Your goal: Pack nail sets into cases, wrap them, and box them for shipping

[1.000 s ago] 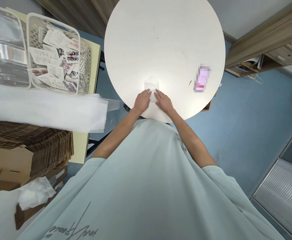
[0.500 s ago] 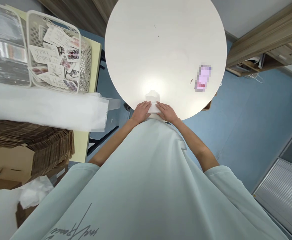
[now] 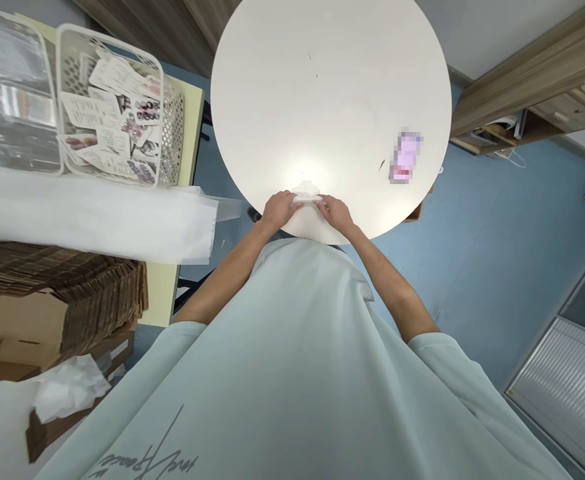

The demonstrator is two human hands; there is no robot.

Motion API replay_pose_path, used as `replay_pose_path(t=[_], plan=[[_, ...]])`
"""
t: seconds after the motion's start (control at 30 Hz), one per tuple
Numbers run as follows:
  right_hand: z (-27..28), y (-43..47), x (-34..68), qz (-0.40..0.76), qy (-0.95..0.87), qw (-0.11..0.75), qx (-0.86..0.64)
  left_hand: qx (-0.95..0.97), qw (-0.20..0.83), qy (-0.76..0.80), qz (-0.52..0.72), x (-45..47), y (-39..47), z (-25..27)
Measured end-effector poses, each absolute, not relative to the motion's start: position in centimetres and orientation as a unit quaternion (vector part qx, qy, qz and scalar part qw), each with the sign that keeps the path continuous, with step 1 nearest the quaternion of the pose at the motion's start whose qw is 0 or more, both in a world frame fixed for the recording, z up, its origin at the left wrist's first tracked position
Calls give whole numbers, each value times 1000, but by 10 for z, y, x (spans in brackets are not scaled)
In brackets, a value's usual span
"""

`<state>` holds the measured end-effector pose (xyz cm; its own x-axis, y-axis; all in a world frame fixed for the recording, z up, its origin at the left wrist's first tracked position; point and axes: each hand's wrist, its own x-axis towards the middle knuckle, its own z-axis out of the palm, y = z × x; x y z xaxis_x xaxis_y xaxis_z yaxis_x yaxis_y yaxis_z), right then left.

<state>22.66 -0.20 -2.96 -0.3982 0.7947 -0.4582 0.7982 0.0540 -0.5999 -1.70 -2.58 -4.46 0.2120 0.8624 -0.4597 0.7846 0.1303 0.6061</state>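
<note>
Near the front edge of the round white table, a small white folded sheet shows between my hands. It looks like a narrow roll or fold, with a pale flap beyond it; its exact kind is too small to tell. My left hand has its fingers closed on the left end. At the right end, my right hand grips with thumb and fingers. Both thumbs are on the near side of the sheet.
A pixelated pink-purple object lies on the table's right side. To the left, a yellow-topped table bears a white basket of printed packets, white wrapping sheets and stacked brown cardboard. Wooden shelving stands at the right.
The white sheet lay flatter and longer toward me; it is now folded into a narrow strip. Both hands moved slightly away from my body, their fingers curling around its ends.
</note>
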Motion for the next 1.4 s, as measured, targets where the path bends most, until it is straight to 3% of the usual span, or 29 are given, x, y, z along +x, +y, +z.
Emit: replay_pose_path(t=[0.37,0.5,0.63,0.87,1.13,1.4], plan=[[-51,45,199,-364,681,31,634,520,391,758,46,11,-6,-64],[-48,41,188,-330,745,14,580,504,391,767,72,12,-4,-68],[-46,35,182,-340,773,28,534,504,392,765,90,8,-9,-63],[-51,7,185,-393,666,53,632,482,393,778,86,3,-16,-49],[-33,-30,169,-434,540,-19,721,499,450,738,63,1,-26,-41],[-36,-6,83,-447,552,6,704,494,448,742,69,-84,-12,-37]])
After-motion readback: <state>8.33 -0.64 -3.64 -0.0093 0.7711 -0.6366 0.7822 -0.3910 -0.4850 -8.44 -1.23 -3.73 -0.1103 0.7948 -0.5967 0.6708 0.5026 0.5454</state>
